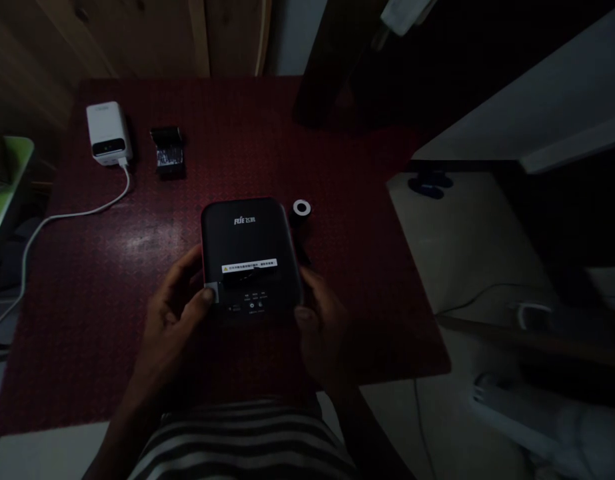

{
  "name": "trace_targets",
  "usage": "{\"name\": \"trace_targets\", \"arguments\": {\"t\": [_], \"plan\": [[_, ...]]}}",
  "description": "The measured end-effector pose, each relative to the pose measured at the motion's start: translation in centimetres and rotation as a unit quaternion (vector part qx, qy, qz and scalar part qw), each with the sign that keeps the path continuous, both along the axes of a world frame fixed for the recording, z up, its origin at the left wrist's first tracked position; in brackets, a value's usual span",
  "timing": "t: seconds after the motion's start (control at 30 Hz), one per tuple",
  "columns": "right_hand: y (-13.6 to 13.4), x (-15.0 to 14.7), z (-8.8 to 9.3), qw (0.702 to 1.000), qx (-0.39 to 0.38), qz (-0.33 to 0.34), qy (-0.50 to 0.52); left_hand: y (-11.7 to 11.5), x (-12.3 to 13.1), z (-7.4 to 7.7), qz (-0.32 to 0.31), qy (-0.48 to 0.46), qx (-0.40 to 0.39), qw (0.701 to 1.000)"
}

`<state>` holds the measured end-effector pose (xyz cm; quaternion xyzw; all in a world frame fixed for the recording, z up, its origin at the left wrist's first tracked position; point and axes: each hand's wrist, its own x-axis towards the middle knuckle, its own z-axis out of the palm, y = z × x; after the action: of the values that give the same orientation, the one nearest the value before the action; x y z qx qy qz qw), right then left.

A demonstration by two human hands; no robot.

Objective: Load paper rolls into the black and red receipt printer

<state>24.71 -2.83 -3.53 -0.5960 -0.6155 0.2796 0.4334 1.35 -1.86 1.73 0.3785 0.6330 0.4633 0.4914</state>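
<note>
A black small printer (247, 240), with rounded corners, a reddish side edge and a white brand logo at its far end, is between my two hands over the red tabletop. A white warning label (250, 265) runs across its lid, with indicator marks and small buttons below. My left hand (180, 307) grips its left edge, thumb on the near left corner by a small pale patch. My right hand (320, 320) closes around the right edge, thumb on the near right corner. Its underside is hidden, so I cannot tell if it touches the table.
A white power bank-like device (106, 130) with a plugged-in cable (87, 213) lies at far left of the red table (347, 267). Beside it is a dark partly unrolled roll (167, 150). A white-faced round object (301, 208) sits right of the printer. Dark slippers (430, 183) lie on the floor.
</note>
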Motion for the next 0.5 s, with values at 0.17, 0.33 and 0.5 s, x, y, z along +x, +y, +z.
{"name": "trace_targets", "arguments": {"t": [0.17, 0.33, 0.5], "plan": [[-0.4, -0.7, -0.6, 1.0, 0.016, 0.018, 0.003, 0.1, 0.0, 0.4, -0.007, -0.001, -0.005, 1.0], [-0.2, -0.9, -0.6, 1.0, 0.013, 0.026, -0.004, 0.0, 0.4, 0.7, -0.006, -0.032, -0.016, 0.999], [-0.4, -1.2, -0.8, 1.0, 0.013, 0.012, 0.001, 0.4, 1.1, 1.4, 0.001, -0.033, -0.02, 0.999]]}}
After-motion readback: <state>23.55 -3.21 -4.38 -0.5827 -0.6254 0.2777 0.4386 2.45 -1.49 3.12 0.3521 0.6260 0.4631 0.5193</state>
